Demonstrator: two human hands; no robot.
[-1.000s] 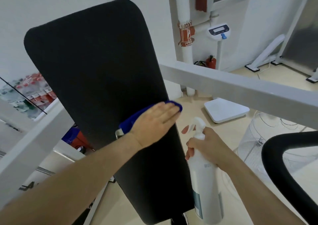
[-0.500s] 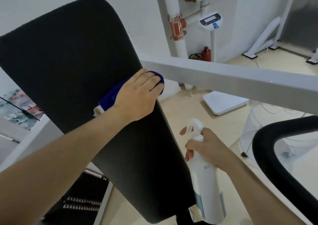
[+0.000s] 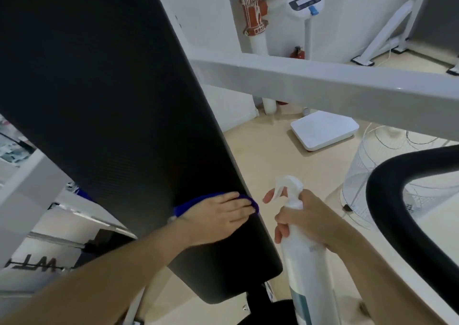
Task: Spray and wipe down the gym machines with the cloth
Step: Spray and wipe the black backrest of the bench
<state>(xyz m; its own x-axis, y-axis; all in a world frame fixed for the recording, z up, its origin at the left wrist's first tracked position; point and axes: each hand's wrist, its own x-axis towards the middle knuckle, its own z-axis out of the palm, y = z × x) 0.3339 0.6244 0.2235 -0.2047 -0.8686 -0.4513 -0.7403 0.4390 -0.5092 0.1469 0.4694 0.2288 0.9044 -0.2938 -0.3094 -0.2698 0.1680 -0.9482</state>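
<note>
A long black padded backrest (image 3: 104,96) of a gym machine slants from upper left down to the lower middle. My left hand (image 3: 213,219) lies flat with straight fingers on a blue cloth (image 3: 198,201), pressing it against the pad near its right edge. Only a strip of the cloth shows above my fingers. To the right, my right hand (image 3: 306,221) grips the neck of a white spray bottle (image 3: 310,280), held upright beside the pad. One finger reaches toward the trigger (image 3: 279,190).
A white machine frame bar (image 3: 323,81) crosses behind the pad. A black curved padded handle (image 3: 402,215) is at the right. On the beige floor stand a white scale base (image 3: 323,129) and a wire fan cage (image 3: 367,165). More white frame (image 3: 27,190) is at the left.
My left hand has slid the cloth down the pad toward its lower end, after moving up half a second ago. The bottle stays in my right hand beside the pad.
</note>
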